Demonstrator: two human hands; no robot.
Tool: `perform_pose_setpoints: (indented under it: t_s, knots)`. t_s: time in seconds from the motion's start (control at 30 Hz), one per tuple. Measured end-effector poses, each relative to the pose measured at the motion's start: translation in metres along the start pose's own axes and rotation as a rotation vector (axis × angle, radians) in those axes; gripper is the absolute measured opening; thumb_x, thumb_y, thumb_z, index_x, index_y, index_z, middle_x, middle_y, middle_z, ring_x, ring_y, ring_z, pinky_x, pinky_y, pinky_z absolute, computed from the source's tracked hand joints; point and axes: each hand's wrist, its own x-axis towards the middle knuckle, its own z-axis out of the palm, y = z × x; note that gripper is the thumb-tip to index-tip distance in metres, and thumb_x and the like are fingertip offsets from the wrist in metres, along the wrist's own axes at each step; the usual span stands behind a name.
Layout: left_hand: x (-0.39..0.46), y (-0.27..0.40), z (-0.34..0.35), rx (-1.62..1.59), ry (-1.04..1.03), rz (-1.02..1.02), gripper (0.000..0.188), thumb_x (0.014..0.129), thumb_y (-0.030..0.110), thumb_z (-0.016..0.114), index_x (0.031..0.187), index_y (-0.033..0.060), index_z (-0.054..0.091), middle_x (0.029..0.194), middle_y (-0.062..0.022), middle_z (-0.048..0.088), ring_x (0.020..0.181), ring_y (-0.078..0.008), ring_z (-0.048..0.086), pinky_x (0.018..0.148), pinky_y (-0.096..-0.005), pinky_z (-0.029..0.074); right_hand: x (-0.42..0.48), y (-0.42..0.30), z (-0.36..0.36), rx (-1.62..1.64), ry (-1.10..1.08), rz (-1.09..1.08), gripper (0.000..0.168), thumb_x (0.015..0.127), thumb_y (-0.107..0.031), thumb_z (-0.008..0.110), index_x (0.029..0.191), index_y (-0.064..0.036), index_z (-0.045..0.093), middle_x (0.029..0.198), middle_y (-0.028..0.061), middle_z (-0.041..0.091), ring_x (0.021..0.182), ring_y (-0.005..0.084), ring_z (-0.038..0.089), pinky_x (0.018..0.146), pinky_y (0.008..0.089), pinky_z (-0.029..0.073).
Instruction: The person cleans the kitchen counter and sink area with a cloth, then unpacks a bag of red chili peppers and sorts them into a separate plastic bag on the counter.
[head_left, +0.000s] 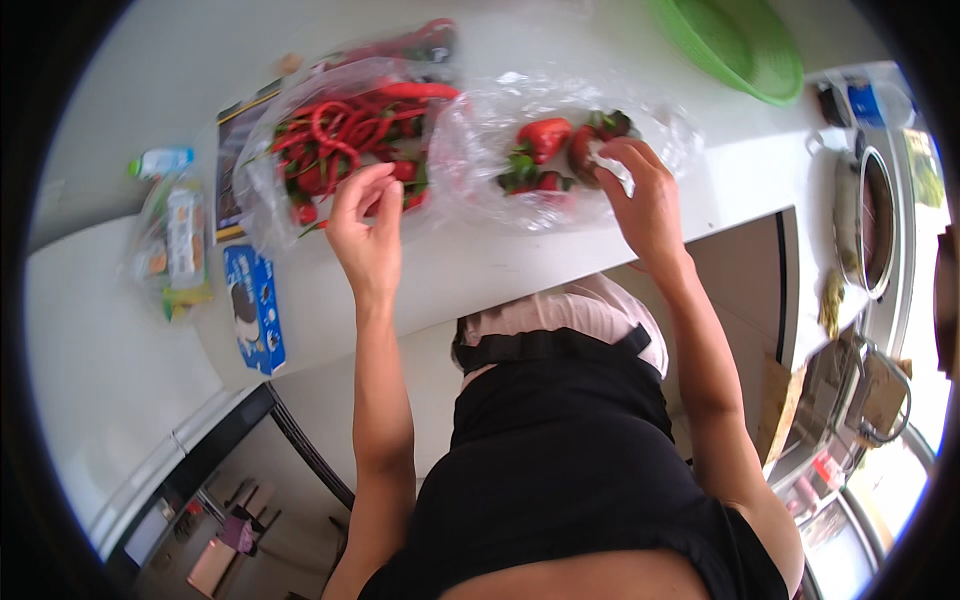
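Observation:
My left hand (365, 232) hovers over the near edge of a clear plastic bag (259, 191), its fingers curled and thumb apart from them; I see nothing held in it. Inside that bag lies a heap of long, thin red chili peppers (337, 127) with some green stems. My right hand (649, 199) reaches over a second, spread-out clear plastic bag (487, 112). Its thumb and fingers are parted beside a dark red pepper (581, 154), with shiny plastic showing between them. A plump red pepper (547, 137) and other peppers with green parts lie on this bag.
A green plastic basket (727, 49) stands at the far right of the white counter (480, 262). A blue box (255, 307), a bag of packaged goods (176, 247) and a small bottle (161, 162) are at left. Right are a round metal pot (847, 217), a plastic bottle (874, 103) and a sink (817, 390).

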Motion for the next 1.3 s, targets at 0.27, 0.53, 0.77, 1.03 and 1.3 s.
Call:
perform_pose_setpoints:
  t_s: [0.27, 0.53, 0.77, 1.03, 1.3]
  knots:
    - [0.022, -0.096, -0.086, 0.377, 0.223, -0.053, 0.021, 0.078, -0.001, 0.063, 0.098, 0.0024, 0.065, 0.092, -0.0098, 0.065, 0.081, -0.0213, 0.062, 0.075, -0.0302, 0.048, -0.007, -0.026, 0.021, 0.053, -0.041, -0.073, 0.016, 0.079, -0.001, 0.064, 0.095, 0.0, 0.062, 0.101, 0.0131, 0.062, 0.09, 0.0321, 0.06, 0.076, 0.0358, 0.049]
    - [0.066, -0.115, -0.074, 0.913, 0.115, 0.232, 0.049, 0.067, 0.0, 0.071, 0.113, 0.0083, 0.059, 0.115, -0.0102, 0.056, 0.107, -0.0324, 0.051, 0.091, -0.0401, 0.042, -0.006, -0.055, 0.035, 0.115, -0.081, -0.1, 0.013, 0.079, -0.001, 0.063, 0.092, 0.001, 0.062, 0.1, 0.0129, 0.062, 0.089, 0.0306, 0.06, 0.074, 0.0354, 0.049]
    - [0.062, -0.102, -0.088, 0.908, 0.036, 0.089, 0.048, 0.063, 0.001, 0.075, 0.106, 0.0082, 0.055, 0.1, -0.0106, 0.057, 0.098, -0.0323, 0.054, 0.081, -0.0419, 0.044, 0.002, -0.087, 0.054, 0.092, -0.05, -0.236, 0.013, 0.077, 0.001, 0.064, 0.089, 0.001, 0.062, 0.097, 0.0125, 0.062, 0.087, 0.0297, 0.06, 0.073, 0.0349, 0.05]
    - [0.039, -0.113, -0.095, 0.819, 0.048, 0.212, 0.051, 0.066, 0.001, 0.073, 0.111, 0.0091, 0.051, 0.109, -0.0096, 0.054, 0.104, -0.0316, 0.051, 0.084, -0.0404, 0.044, 0.026, -0.149, 0.106, 0.19, -0.074, -0.506, 0.016, 0.073, 0.001, 0.066, 0.087, -0.003, 0.06, 0.097, 0.0075, 0.061, 0.086, 0.0287, 0.058, 0.076, 0.0381, 0.046]
    - [0.052, -0.1, -0.097, 0.871, -0.02, 0.074, 0.046, 0.064, 0.01, 0.076, 0.103, 0.0074, 0.052, 0.107, -0.0115, 0.057, 0.1, -0.0326, 0.055, 0.08, -0.0405, 0.047, 0.015, -0.144, 0.076, 0.035, 0.011, -0.436, 0.032, 0.071, -0.002, 0.071, 0.102, -0.004, 0.062, 0.109, 0.0117, 0.059, 0.096, 0.031, 0.057, 0.083, 0.0388, 0.045]
